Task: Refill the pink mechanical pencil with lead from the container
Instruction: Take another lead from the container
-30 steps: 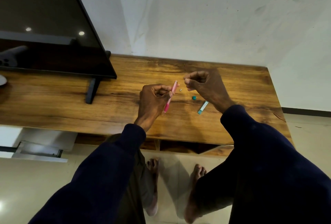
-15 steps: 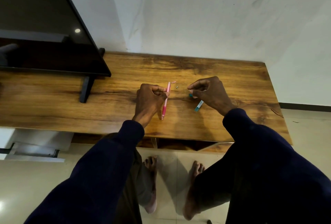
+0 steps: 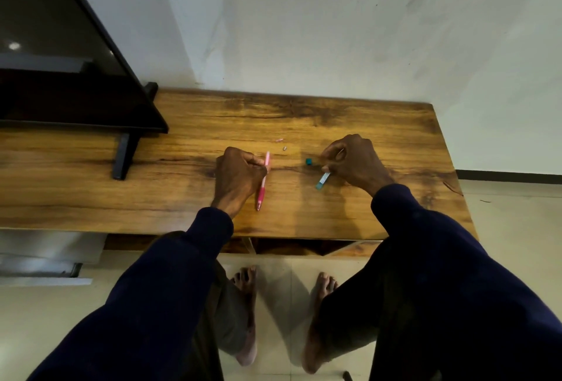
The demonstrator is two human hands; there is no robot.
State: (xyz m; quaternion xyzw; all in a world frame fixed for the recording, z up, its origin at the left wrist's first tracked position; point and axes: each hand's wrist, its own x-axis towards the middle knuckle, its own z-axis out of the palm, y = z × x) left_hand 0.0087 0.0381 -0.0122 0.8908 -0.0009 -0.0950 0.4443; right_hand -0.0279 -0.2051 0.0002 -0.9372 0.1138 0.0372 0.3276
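Two bare hands in dark navy sleeves work over a wooden table (image 3: 334, 116) that stands against a pale wall. The left hand (image 3: 237, 178) is closed in a fist around the pink mechanical pencil (image 3: 263, 181), which points its tip down towards the near edge. The right hand (image 3: 354, 160), which a second ago was raised beside the pencil's top, has since dropped to the tabletop and now pinches the upper end of the lead container (image 3: 322, 180), a slim clear tube with a teal end; whether the tube has left the wood is hard to tell. A small teal cap (image 3: 309, 161) lies just left of that hand. Two tiny loose pieces, one pinkish (image 3: 279, 139) and one silvery (image 3: 284, 148), sit on the wood beyond the pencil. A dark television (image 3: 60, 76) on a stand fills the left side. No writing or brand can be read on anything.
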